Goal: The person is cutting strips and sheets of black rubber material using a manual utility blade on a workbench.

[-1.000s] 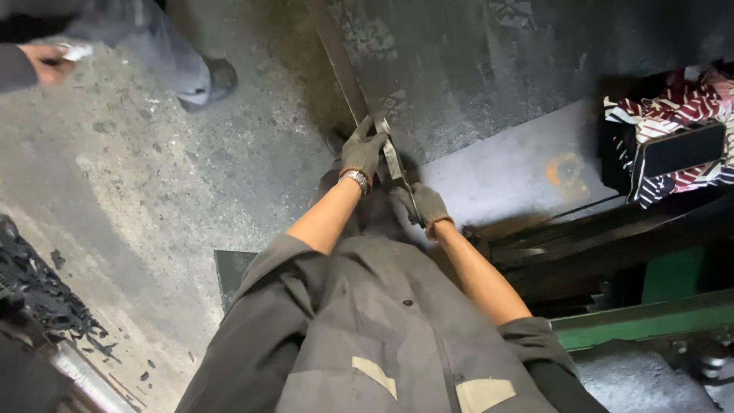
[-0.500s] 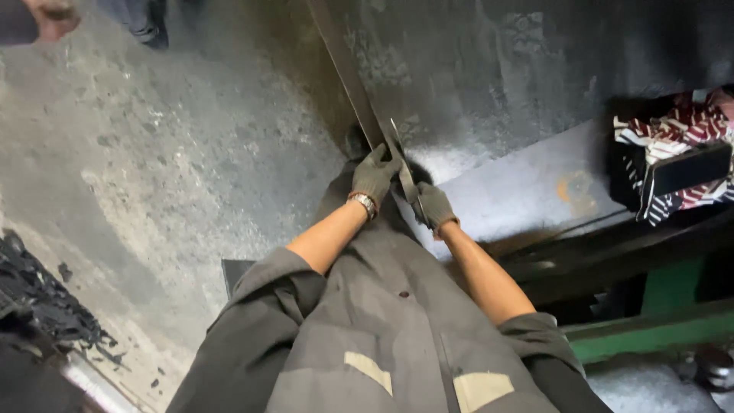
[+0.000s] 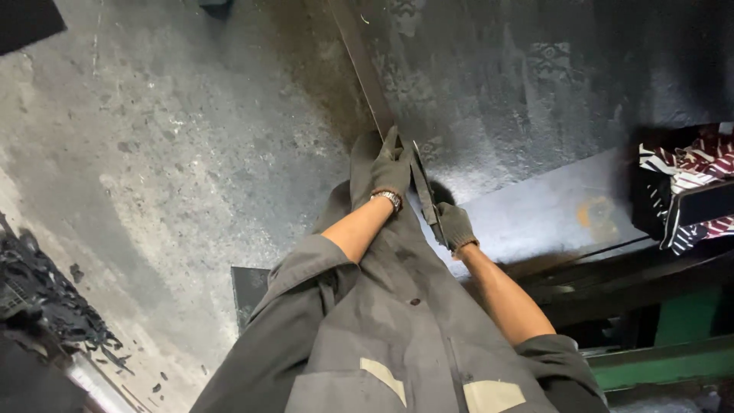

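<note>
Both my hands wear dark gloves and meet at the edge of a big dark steel sheet [image 3: 535, 84] that lies low in front of me. My left hand [image 3: 391, 170], with a watch on its wrist, presses on a long narrow metal strip [image 3: 359, 61] running along that edge. My right hand [image 3: 456, 226] is closed around the near end of a short flat metal bar [image 3: 423, 183] lying along the same line. My grey work clothes hide what is under the hands.
Rough concrete floor [image 3: 176, 153] spreads to the left. A dark crate with a striped red-and-white cloth [image 3: 688, 180] stands at the right, above a green frame [image 3: 665, 363]. Black scrap [image 3: 46, 298] is heaped at the lower left. A small dark plate [image 3: 251, 291] lies by my leg.
The view has swung, and another person's legs and hand at the top left have left the picture. My hands stay together on the strip and bar at the sheet's edge.
</note>
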